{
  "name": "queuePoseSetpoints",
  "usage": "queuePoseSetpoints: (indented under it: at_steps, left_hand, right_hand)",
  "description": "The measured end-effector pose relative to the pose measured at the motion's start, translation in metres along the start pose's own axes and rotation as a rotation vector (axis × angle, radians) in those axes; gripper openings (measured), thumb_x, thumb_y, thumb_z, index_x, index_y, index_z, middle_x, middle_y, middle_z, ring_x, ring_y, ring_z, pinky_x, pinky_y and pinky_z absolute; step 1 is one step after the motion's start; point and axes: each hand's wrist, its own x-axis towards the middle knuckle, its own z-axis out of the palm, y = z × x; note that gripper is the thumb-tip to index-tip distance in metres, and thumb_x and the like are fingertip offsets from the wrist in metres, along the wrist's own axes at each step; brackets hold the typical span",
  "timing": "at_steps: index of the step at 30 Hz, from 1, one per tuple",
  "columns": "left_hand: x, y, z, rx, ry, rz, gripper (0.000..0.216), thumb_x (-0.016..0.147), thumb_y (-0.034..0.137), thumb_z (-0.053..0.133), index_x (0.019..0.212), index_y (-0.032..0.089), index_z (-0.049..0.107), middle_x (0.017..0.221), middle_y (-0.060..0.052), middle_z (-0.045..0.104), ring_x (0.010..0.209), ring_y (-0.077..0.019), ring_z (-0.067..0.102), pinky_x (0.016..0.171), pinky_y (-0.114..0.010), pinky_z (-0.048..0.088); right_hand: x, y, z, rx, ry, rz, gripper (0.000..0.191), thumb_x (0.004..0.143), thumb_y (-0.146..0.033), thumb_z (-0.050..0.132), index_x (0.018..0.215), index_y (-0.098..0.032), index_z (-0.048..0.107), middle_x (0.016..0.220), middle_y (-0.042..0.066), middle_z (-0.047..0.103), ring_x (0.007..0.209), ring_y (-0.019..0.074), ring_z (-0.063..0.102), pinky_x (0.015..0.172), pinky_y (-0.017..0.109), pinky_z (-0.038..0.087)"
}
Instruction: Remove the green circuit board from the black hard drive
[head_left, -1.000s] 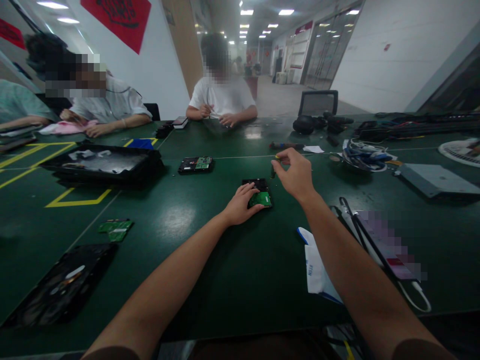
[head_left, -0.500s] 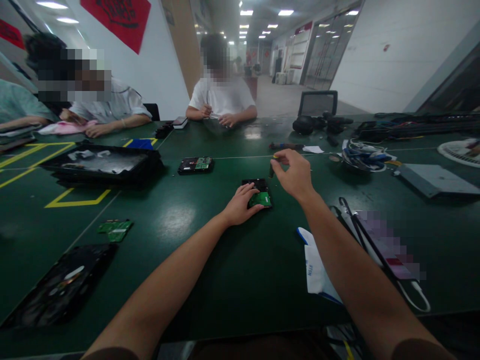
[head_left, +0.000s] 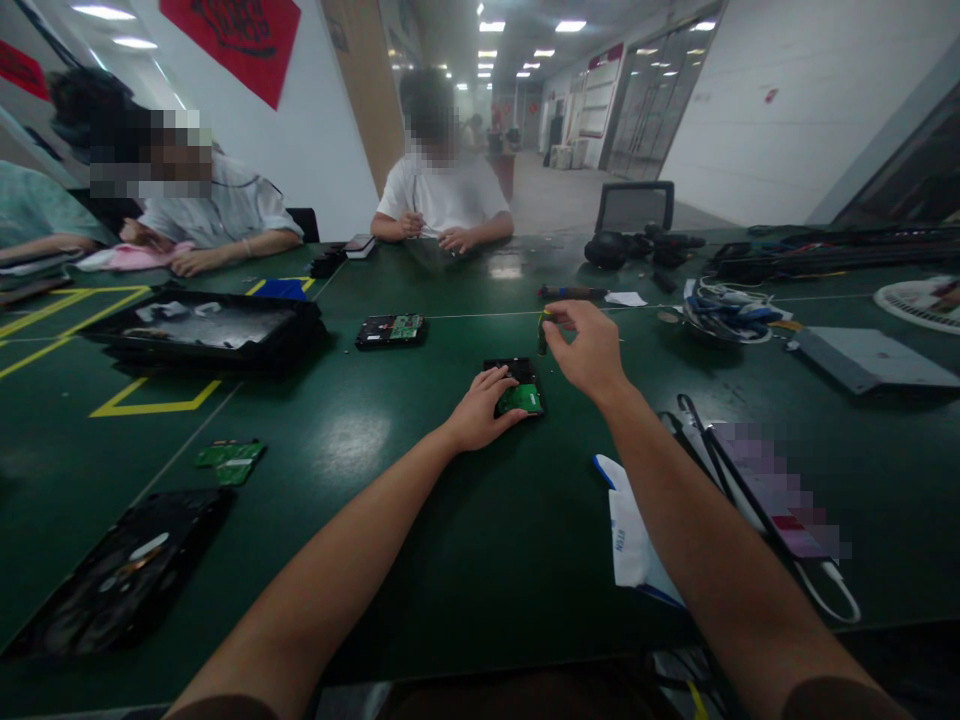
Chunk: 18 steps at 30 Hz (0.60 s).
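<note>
A hard drive [head_left: 527, 399] with a green circuit board lies on the dark green table. Across its left side rests my left hand [head_left: 480, 412], the thumb along the near edge and the fingers over the top, holding it against the table. My right hand [head_left: 589, 345] is beyond the drive's right corner, thumb and fingertips closed around a small dark screwdriver [head_left: 542, 335] with a yellow band near its top. It stands roughly upright; its lower end is too small to make out. Another hard drive [head_left: 391, 330] sits farther off to the left.
Black trays [head_left: 214, 325] stand at left, with a loose green circuit board [head_left: 231, 460] and a black casing [head_left: 124, 570] nearer. Right are a white packet [head_left: 637, 545], a phone [head_left: 772, 490], a cable bundle [head_left: 731, 312] and a grey metal box [head_left: 877, 360]. People sit opposite.
The fingers of my right hand have shifted slightly around the screwdriver, so more of its handle shows. My left hand and the hard drive have stayed put.
</note>
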Motion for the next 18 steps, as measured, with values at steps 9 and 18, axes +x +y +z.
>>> queuePoseSetpoints:
  at_steps: [9,18]
  left_hand:
    - [0.0002,-0.0003,0.0002,0.008,-0.006,-0.001,0.06,0.095,0.056,0.062,0.143,0.021,0.054,0.165,-0.015,0.038,0.156,-0.0356,0.029,0.126,-0.06,0.028]
    - [0.0005,-0.0026,0.0024,-0.003,0.011,0.017,0.061,0.095,0.056,0.063,0.143,0.019,0.054,0.164,-0.016,0.038,0.156,-0.0349,0.028,0.127,-0.056,0.028]
  right_hand:
    - [0.0002,-0.0016,0.0002,0.022,0.016,0.05,0.014,0.088,-0.027,0.063,0.101,-0.023,0.065,0.103,0.008,0.072,0.091,0.0252,0.068,0.088,0.046,0.058]
    - [0.0002,0.0005,-0.0019,-0.007,0.017,-0.006,0.017,0.089,-0.026,0.061,0.104,-0.022,0.068,0.109,0.01,0.07,0.095,0.026,0.068,0.089,0.047,0.058]
